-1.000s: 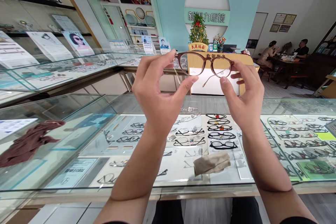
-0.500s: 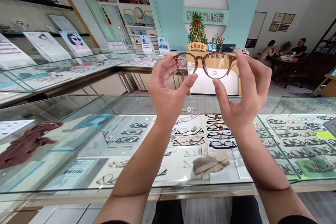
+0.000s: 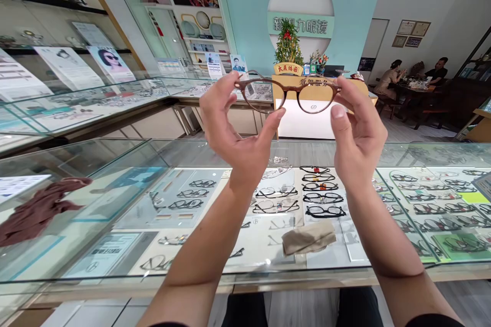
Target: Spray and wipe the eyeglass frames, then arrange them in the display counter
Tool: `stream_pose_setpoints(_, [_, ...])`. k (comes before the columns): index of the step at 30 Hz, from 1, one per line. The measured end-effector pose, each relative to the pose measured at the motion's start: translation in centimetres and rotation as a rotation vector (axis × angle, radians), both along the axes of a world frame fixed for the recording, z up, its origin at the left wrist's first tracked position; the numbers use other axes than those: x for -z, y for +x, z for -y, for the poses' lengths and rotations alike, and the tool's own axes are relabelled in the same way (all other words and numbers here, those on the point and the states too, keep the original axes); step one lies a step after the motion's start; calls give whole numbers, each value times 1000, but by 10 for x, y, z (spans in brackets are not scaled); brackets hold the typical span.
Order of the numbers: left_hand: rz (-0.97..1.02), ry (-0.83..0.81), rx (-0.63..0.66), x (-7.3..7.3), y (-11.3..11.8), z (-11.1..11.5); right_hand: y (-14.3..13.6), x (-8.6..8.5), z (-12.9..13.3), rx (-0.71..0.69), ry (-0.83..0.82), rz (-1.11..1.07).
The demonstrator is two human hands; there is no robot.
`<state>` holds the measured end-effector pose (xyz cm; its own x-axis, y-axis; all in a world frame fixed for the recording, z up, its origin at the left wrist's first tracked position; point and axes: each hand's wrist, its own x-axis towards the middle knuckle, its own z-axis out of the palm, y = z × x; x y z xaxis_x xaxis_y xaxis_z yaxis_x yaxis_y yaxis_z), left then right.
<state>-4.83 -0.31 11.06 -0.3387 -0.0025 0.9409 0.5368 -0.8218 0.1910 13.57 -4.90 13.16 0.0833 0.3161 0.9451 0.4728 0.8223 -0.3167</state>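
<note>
A pair of brown-framed eyeglasses is held up level above the glass display counter, lenses facing me. My left hand grips its left side, the index finger at the outer corner and the thumb at the lower rim of the left lens. At the other end, my right hand has its fingers at the right hinge; its thumb is off the rim, just beside the right lens. The folded beige cloth lies on the counter below, between my forearms.
Rows of spectacle frames fill the glass display case in front of me. A crumpled maroon cloth lies on the glass at left. Beyond stand a service desk and potted plant. Two people sit at a far table.
The eyeglasses have shifted slightly left and turned, so the left end swings outward. My right thumb has left the lower rim of the right lens. My left hand has moved left.
</note>
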Motion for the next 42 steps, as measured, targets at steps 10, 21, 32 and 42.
stream_pose_setpoints(10, [-100,-166,104,12,-15,-7,10,8,-35,-199,-196,-156])
stream_pose_setpoints(21, [-107,-62,-29,8,-11,-21,10,7,-30,-174,-175,-160])
stream_pose_setpoints(32, [-82,26,34,5,-7,-25,11,7,-29,-213,-165,-159])
stream_pose_setpoints(42, [-55,-17,66,1,0,-14,13,6,-29,-204,-148,-140])
